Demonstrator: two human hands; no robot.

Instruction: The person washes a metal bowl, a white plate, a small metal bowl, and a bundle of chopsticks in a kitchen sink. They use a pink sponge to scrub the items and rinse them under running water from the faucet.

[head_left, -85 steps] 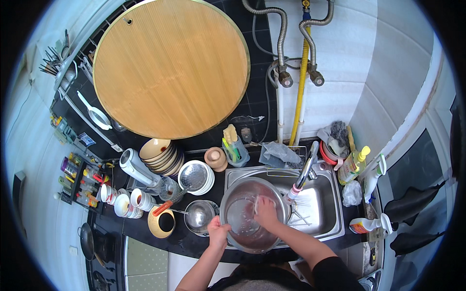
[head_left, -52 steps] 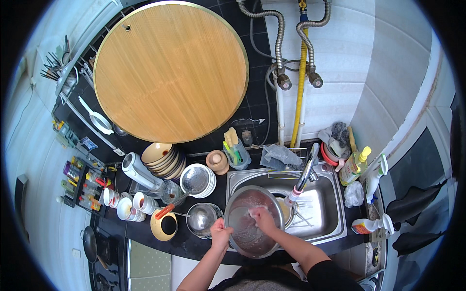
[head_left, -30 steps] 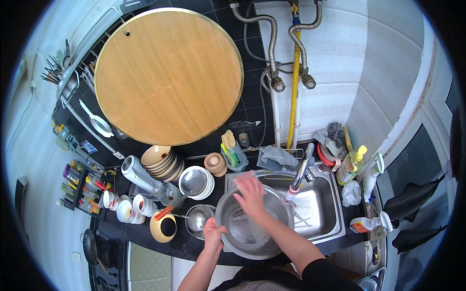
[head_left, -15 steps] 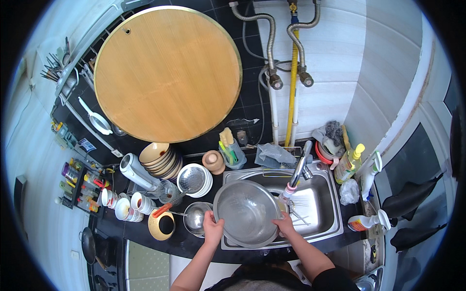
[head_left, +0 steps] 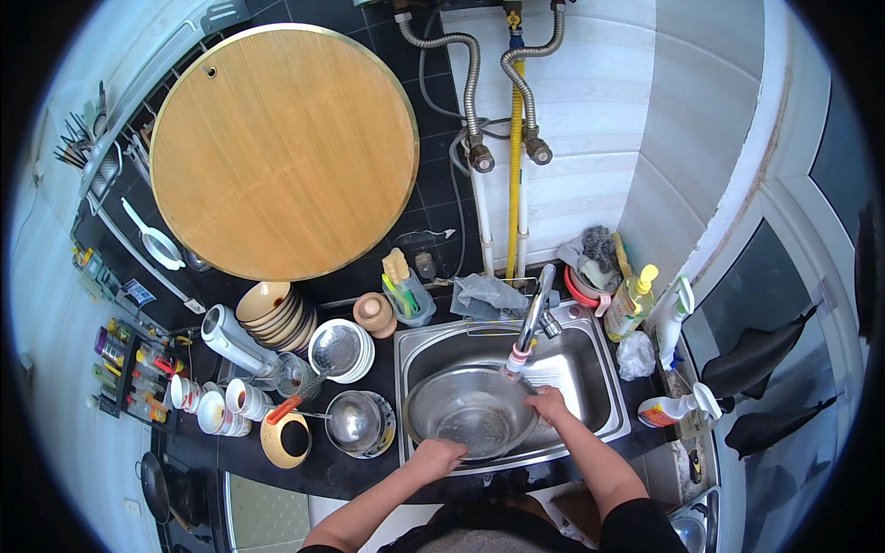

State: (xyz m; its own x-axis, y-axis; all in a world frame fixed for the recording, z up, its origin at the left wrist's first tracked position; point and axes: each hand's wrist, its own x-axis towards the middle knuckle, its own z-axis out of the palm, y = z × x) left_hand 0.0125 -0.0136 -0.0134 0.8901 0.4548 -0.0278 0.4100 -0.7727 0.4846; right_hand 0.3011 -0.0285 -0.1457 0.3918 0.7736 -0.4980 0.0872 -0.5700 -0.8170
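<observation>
A wide stainless steel basin (head_left: 472, 405) is tilted over the left part of the sink (head_left: 599, 392). My left hand (head_left: 437, 458) grips its near rim, fingers closed on the edge. My right hand (head_left: 548, 404) is closed on its right rim. The faucet (head_left: 530, 323) reaches over the basin, its pinkish spout end close to the far right rim. The basin's bottom looks wet and shiny. Whatever lies beneath the basin is hidden.
Left of the sink stand a metal ladle (head_left: 354, 422), a wooden bowl (head_left: 281, 447), stacked white bowls (head_left: 355, 369) and stacked tan bowls (head_left: 267, 304). A dish soap bottle (head_left: 629, 309) and spray bottles (head_left: 678, 405) stand on the right. A large round board (head_left: 286, 152) leans on the wall.
The basin has come down into the sink and under the faucet. My left hand has shifted from its left side to the near rim. The whole view has moved slightly.
</observation>
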